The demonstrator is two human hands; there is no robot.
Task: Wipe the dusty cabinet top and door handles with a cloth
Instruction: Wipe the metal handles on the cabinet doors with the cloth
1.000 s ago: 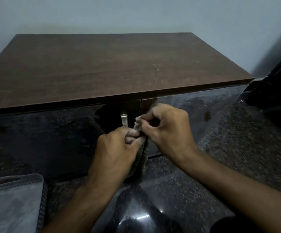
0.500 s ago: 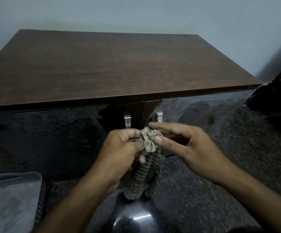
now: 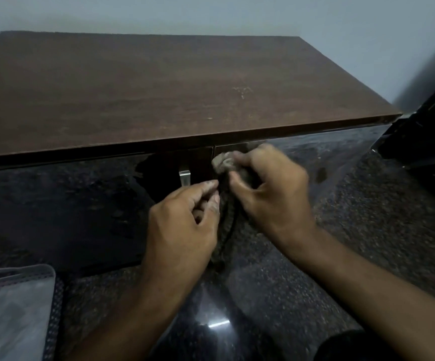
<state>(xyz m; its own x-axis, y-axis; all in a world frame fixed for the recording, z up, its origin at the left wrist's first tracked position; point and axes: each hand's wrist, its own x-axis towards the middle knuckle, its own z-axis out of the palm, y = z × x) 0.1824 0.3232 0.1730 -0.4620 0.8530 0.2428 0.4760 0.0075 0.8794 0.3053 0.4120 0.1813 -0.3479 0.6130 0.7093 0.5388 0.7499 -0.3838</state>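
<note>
A low cabinet with a brown wooden top [image 3: 159, 95] and glossy dark doors [image 3: 67, 204] stands against the wall. The left door's metal handle [image 3: 184, 177] shows just above my left hand [image 3: 185, 230]. A striped cloth [image 3: 224, 165] is bunched at the spot of the right door's handle, which is hidden behind it. My right hand [image 3: 271, 194] grips the cloth's top against that door. My left hand pinches the cloth lower down, and its tail hangs between both hands.
A grey plastic tray or lid [image 3: 10, 313] lies on the speckled dark floor [image 3: 367, 230] at the lower left. A black object [image 3: 430, 131] stands to the right of the cabinet. Pale wall behind.
The cloth was held away from the doors with the right handle showing. My right hand has moved it up onto that handle and closed on it; my left hand followed.
</note>
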